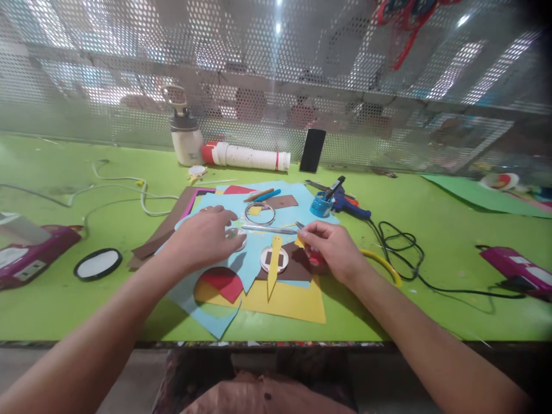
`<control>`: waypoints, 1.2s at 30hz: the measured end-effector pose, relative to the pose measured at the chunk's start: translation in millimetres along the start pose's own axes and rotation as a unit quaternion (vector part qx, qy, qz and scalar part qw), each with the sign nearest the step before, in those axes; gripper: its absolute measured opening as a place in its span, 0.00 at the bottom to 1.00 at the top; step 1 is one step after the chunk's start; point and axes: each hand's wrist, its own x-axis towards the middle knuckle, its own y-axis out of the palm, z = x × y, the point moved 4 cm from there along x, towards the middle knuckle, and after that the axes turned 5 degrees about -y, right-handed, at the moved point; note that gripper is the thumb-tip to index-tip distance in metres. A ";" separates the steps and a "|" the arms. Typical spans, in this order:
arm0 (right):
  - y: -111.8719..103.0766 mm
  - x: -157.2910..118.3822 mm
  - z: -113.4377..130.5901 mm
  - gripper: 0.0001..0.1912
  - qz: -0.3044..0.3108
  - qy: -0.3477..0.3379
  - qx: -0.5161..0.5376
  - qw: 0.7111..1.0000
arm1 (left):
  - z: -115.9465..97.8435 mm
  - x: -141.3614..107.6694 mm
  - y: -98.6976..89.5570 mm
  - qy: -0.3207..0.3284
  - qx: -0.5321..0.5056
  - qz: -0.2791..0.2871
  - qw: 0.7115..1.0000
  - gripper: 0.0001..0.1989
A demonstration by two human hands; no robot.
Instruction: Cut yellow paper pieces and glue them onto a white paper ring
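My left hand (211, 236) is spread, palm down, over light blue paper (207, 204), partly covering a small clear round object (239, 240). My right hand (323, 247) has its fingers pinched at the right end of a silver pen-like stick (269, 229); a dark pointed tip shows by the fingertips, and what they grip is too small to make out. Between the hands, a yellow pointed paper strip (273, 270) lies across a white ring (282, 260) on brown paper. Above them is a clear round hoop (259, 222).
A blue tape roll (319, 206) holding tools and a glue gun (351, 207) are behind my right hand. Cables run on both sides. A phone (313, 150), a white tube (250, 157) and a spray bottle (187, 141) are at the back.
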 end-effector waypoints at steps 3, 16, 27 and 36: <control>7.0 -3.9 0.1 0.18 0.015 0.007 -0.019 1.000 | -17.8 -4.3 -1.9 0.034 -0.083 -0.007 0.996 0.18; 21.4 -5.1 -11.8 0.09 0.018 -0.011 -0.131 0.991 | -53.3 -5.6 38.8 0.101 -0.043 0.043 0.993 0.14; 27.9 -18.9 -8.3 0.07 0.031 0.013 -0.131 0.991 | -49.6 -10.9 46.9 0.066 -0.117 0.041 0.990 0.08; 32.6 -11.1 -7.0 0.08 0.058 -0.014 -0.215 0.975 | -45.2 -12.1 49.4 0.058 -0.173 0.033 0.983 0.07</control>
